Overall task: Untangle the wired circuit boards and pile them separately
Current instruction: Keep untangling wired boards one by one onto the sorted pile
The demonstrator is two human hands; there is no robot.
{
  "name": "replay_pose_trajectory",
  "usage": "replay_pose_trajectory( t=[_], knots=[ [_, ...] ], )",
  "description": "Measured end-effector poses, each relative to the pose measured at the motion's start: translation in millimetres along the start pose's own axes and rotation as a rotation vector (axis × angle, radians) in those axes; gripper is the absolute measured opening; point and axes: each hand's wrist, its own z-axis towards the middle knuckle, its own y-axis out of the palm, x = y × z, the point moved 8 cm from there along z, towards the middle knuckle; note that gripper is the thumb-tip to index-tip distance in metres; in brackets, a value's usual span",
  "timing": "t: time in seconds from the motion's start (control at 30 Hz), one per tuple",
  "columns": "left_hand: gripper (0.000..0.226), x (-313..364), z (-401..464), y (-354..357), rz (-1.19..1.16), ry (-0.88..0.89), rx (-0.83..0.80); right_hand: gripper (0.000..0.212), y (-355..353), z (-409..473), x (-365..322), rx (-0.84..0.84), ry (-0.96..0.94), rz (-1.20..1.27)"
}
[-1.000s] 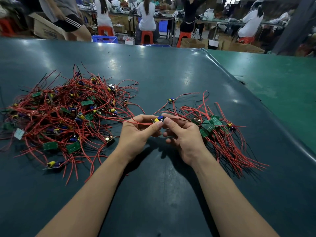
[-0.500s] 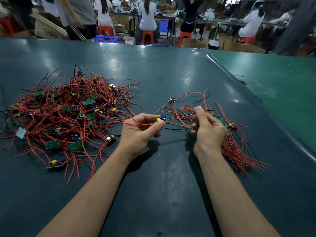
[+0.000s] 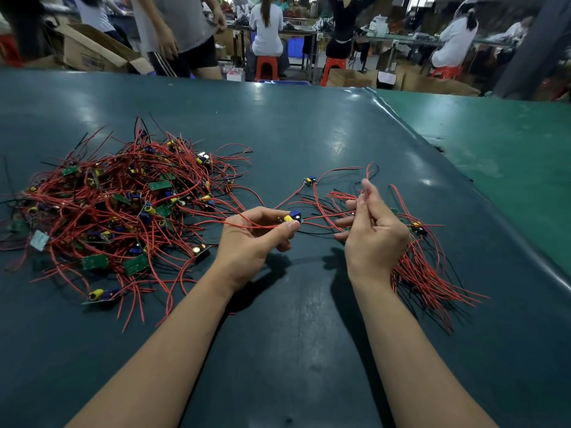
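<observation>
Right of the tangled heap (image 3: 123, 211), a light circuit board (image 3: 293, 217) is pinched by left hand (image 3: 256, 239), red lead (image 3: 366, 177) by right hand (image 3: 374, 233); thin, floppy leads, so best gripped at the stiff board edge w/ slow pulls.

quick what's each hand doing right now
Left hand: closed, pinching a small circuit board by thumb and fingers.
Right hand: closed, pinching a red wire at its raised fingertips.

Both forearms reach forward, bare. Left hand (image 3: 258, 234) is palm-in, thumb and fingers curled, pinching a small circuit board (image 3: 293, 216) at the fingertips. Right hand (image 3: 372, 230) is raised just beside it, index and thumb pinching a red wire (image 3: 368, 172) above the grip.
</observation>
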Motion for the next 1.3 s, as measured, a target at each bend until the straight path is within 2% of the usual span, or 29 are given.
replay_pose_trajectory(
  t=[0.07, 0.13, 0.23, 0.3, 0.37, 0.57, 0.7, 0.83, 0.93, 1.0, 1.07, 1.13, 1.2, 1.23, 1.3],
  knots=[
    [0.010, -0.5, 0.7, -2.8, -0.022, -0.001, 0.021, 0.032, 3.6, 1.6, 8.8, -0.034, 0.146, 0.123],
    [0.012, -1.7, 1.6, -6.6, -0.053, -0.007, 0.051, 0.033, 15.3, -3.1, 20.1, -0.121, 0.372, 0.303],
    [0.015, -2.0, 1.7, -6.4, -0.037, 0.001, 0.051, 0.022, 39.8, -26.5, 25.1, -0.392, 0.559, 0.311],
    [0.015, -2.1, 1.4, -3.9, -0.003, 0.011, 0.027, 0.016, 50.6, -39.2, 21.8, -0.529, 0.539, 0.300],
    [0.016, -2.7, 1.2, -2.5, 0.003, 0.015, 0.015, 0.015, 50.8, -38.3, 19.8, -0.512, 0.512, 0.303],
    [0.013, -1.2, 0.6, -0.7, -0.039, 0.021, 0.019, 0.024, 10.4, -0.5, 22.3, -0.076, 0.425, 0.318],
    [0.011, -0.2, 2.9, -5.1, -0.060, 0.036, 0.051, 0.038, -2.3, 4.4, 18.4, 0.044, 0.341, 0.360],
    [0.009, 1.6, 4.5, -16.9, -0.028, 0.074, 0.175, 0.027, 8.0, -0.4, 19.6, -0.045, 0.340, 0.305],
    [0.015, 6.7, 5.5, -30.2, -0.035, 0.120, 0.326, 0.024, 24.3, -11.2, 30.8, -0.247, 0.449, 0.201],
    [0.020, 13.2, 5.2, -36.7, -0.185, 0.145, 0.375, 0.029, 35.8, -24.0, 34.9, -0.418, 0.498, 0.103],
    [0.023, 17.1, 6.3, -39.1, -0.406, 0.155, 0.346, 0.039, 34.5, -25.0, 32.8, -0.423, 0.439, -0.015],
    [0.024, 16.4, 7.4, -39.8, -0.517, 0.107, 0.325, 0.049, 18.3, -11.5, 26.2, -0.241, 0.297, -0.138],
    [0.024, 12.5, 9.7, -38.8, -0.563, 0.038, 0.300, 0.051, 9.9, -4.2, 24.8, -0.159, 0.276, -0.096],
    [0.022, 10.8, 10.9, -36.0, -0.577, 0.008, 0.274, 0.047, 14.5, -6.0, 25.8, -0.214, 0.309, -0.023],
    [0.019, 7.0, 10.5, -25.4, -0.515, -0.045, 0.196, 0.037, 35.7, -21.7, 25.5, -0.440, 0.413, 0.122]
  ],
)
